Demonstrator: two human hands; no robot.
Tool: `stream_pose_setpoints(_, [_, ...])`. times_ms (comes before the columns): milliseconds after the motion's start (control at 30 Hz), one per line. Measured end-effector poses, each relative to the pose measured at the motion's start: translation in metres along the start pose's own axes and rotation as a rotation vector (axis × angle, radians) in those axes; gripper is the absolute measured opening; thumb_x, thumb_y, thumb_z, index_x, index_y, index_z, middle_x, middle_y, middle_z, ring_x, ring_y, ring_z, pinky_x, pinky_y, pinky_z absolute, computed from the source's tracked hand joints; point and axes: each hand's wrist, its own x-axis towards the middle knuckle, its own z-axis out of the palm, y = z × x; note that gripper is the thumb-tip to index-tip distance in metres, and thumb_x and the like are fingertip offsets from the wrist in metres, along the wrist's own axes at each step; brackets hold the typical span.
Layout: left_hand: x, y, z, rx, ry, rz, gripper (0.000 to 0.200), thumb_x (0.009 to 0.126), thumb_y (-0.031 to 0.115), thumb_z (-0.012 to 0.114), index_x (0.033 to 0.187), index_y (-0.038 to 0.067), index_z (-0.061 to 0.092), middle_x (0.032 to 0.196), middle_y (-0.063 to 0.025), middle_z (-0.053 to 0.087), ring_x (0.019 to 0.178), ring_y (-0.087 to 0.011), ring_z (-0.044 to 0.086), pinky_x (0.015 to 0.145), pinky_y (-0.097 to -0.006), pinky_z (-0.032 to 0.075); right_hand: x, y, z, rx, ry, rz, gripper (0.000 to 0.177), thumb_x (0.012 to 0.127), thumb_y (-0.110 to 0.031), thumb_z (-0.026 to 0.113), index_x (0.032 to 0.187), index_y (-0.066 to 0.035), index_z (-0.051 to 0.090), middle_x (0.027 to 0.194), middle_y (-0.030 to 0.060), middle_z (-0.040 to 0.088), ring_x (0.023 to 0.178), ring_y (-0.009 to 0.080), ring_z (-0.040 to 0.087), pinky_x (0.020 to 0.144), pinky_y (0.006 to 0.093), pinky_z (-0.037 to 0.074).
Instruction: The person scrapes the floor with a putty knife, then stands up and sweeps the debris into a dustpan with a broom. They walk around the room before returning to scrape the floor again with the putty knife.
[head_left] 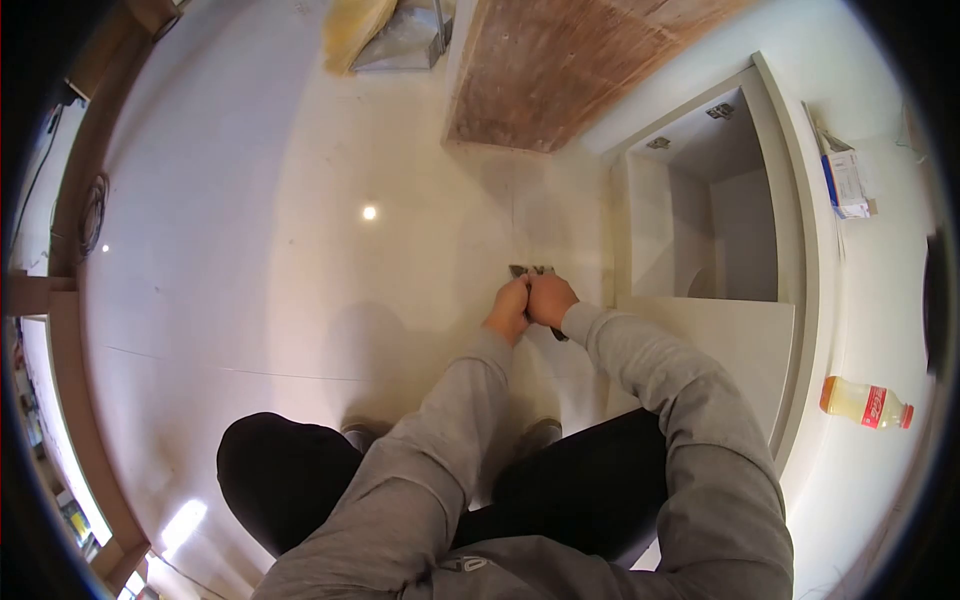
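Note:
Close together above the pale floor, both of my hands are closed at the middle of the view. My left hand (508,306) pinches at a small metal piece (518,270) whose exact kind is hidden by the fingers. Right beside it, touching, my right hand (551,298) is wrapped round a dark-handled tool (560,336); its handle end pokes out below the palm, and the fingers cover most of it. To the right stands a white cabinet (797,200), its compartment open, with two metal hinges (720,111) on the inner wall.
A white panel (730,335) adjoins the cabinet's opening. A brown wooden board (540,75) stands ahead. On the right surface lie a red-labelled bottle (866,402) and a small blue-and-white box (846,185). A clear plastic bag (400,40) sits far ahead; coiled cable (94,212) is at left.

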Motion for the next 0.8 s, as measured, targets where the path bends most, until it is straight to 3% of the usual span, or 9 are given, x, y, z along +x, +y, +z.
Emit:
stream_pose_setpoints(133, [0.015,0.002,-0.003,0.025,-0.072,0.019,0.027,0.093,0.015,0.046,0.111,-0.002,0.056,0.105,-0.0153,0.062,0.094,-0.0265,0.062,0.075,-0.0417,0.053,0.005,-0.009,-0.032,0.052,-0.225,-0.009,0.034,0.084,-0.02,0.054,0.109,0.004,0.058,0.104,0.0271,0.062,0.099,0.0409,0.061,0.085,0.0436,0.051])
stream_pose_setpoints(200, [0.01,0.005,0.005,0.021,-0.051,0.073,0.026,0.091,0.014,0.047,0.108,-0.004,0.058,0.101,-0.0162,0.063,0.091,-0.0266,0.063,0.072,-0.0402,0.053,0.009,-0.001,-0.017,-0.157,-0.129,-0.101,0.033,0.084,-0.017,0.054,0.107,0.006,0.058,0.103,0.0272,0.062,0.096,0.0415,0.062,0.084,0.0437,0.052])
stream_pose_setpoints(300, [0.027,-0.004,0.0,0.053,0.152,0.09,0.027,0.09,0.016,0.05,0.105,-0.006,0.058,0.098,-0.0173,0.063,0.087,-0.0266,0.063,0.069,-0.0392,0.051,0.01,0.001,-0.004,-0.076,0.065,0.001,0.031,0.083,-0.015,0.056,0.105,0.007,0.059,0.102,0.0273,0.063,0.096,0.0409,0.062,0.083,0.0437,0.052])
stream_pose_setpoints(467, [0.02,-0.002,0.012,0.07,0.053,0.136,0.026,0.086,0.012,0.051,0.101,-0.008,0.057,0.095,-0.0182,0.063,0.085,-0.0267,0.061,0.067,-0.0393,0.05,0.014,0.0,-0.033,-0.126,-0.143,-0.09,0.03,0.081,-0.014,0.057,0.103,0.006,0.06,0.103,0.0287,0.062,0.094,0.0411,0.062,0.081,0.0447,0.052])
stream_pose_setpoints(567, [0.026,0.007,0.016,0.064,0.065,0.153,0.027,0.088,0.015,0.049,0.099,-0.008,0.058,0.097,-0.0189,0.063,0.088,-0.0265,0.062,0.068,-0.039,0.05,0.015,0.008,-0.015,-0.116,0.115,-0.122,0.027,0.079,-0.014,0.059,0.098,0.005,0.063,0.102,0.0274,0.063,0.093,0.0409,0.063,0.081,0.0439,0.052])
stream_pose_setpoints(633, [0.04,-0.008,-0.006,0.076,-0.004,0.157,0.028,0.089,0.016,0.05,0.099,-0.008,0.058,0.098,-0.0191,0.064,0.089,-0.0262,0.063,0.069,-0.0387,0.05,0.018,-0.005,-0.053,-0.104,-0.298,-0.045,0.027,0.078,-0.014,0.058,0.098,0.005,0.064,0.104,0.0259,0.063,0.097,0.0402,0.061,0.084,0.0431,0.051])
stream_pose_setpoints(700, [0.054,-0.02,-0.026,0.768,-0.202,0.744,0.025,0.088,0.015,0.054,0.098,-0.007,0.059,0.096,-0.0192,0.065,0.09,-0.0246,0.063,0.072,-0.0374,0.05,0.009,0.009,-0.012,-0.123,-0.157,-0.107,0.027,0.079,-0.014,0.058,0.096,0.004,0.065,0.101,0.0257,0.064,0.095,0.0397,0.062,0.083,0.0434,0.051])
stream_pose_setpoints(733, [0.052,-0.01,-0.015,0.767,-0.208,0.775,0.025,0.088,0.015,0.054,0.098,-0.007,0.059,0.096,-0.0192,0.065,0.09,-0.0246,0.063,0.072,-0.0374,0.05,0.016,0.015,-0.005,-0.152,-0.006,-0.181,0.026,0.079,-0.015,0.057,0.094,0.004,0.066,0.097,0.0255,0.065,0.093,0.0393,0.063,0.082,0.0436,0.052])
stream_pose_setpoints(800, [0.041,-0.012,-0.001,0.162,0.117,0.172,0.017,0.085,0.009,0.057,0.092,-0.006,0.059,0.092,-0.0211,0.066,0.087,-0.0295,0.064,0.072,-0.0391,0.05,0.018,0.017,-0.009,-0.131,0.028,-0.165,0.025,0.079,-0.015,0.056,0.093,0.003,0.067,0.097,0.025,0.066,0.091,0.0394,0.063,0.082,0.0443,0.052])
